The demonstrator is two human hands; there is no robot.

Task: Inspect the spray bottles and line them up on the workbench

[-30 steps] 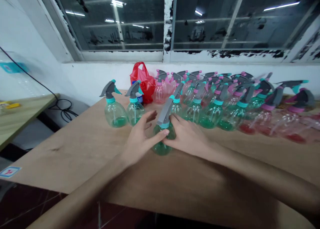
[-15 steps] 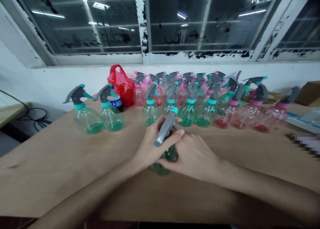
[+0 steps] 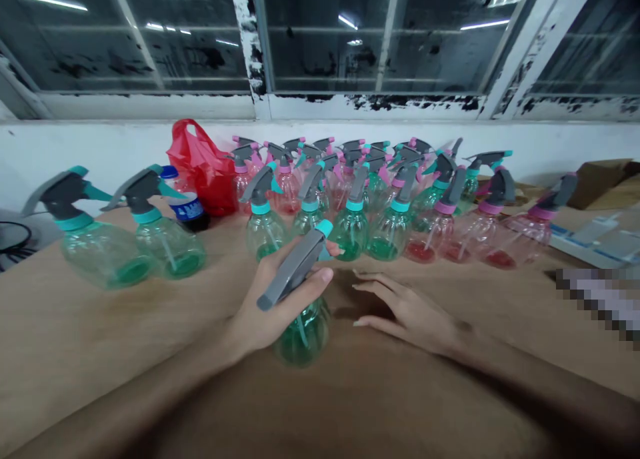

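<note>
Left grip [image 3: 270,305] wraps a bulbous, translucent, green-tinted spray bottle [image 3: 303,335].

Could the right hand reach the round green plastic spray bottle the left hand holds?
Likely yes: the right hand is open beside that spray bottle, with no object between, though the left hand wraps its neck.

No text is legible, the blue label [image 3: 187,209] blurred.
</note>
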